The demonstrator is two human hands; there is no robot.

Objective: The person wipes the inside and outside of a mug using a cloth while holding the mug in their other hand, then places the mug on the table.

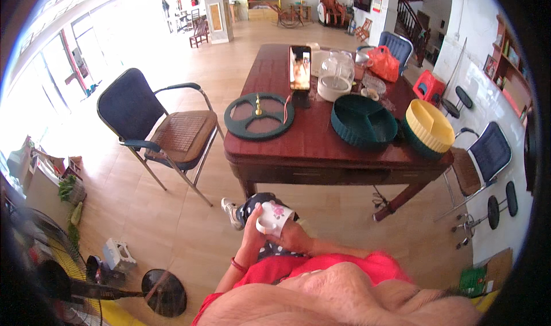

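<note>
On your side of the table point(314, 135) | your left hand point(251, 234) and right hand point(295, 239) together hold the white flowered cup point(277, 214) | picking up seems done | what is left does not show

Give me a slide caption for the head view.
Left hand and right hand hold a white flowered cup before a reddish-brown table.

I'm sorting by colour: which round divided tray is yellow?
The round, ribbed yellow plastic tray, rightmost, atop a dark green base; the round dark green plastic tray sits to its left.
</note>
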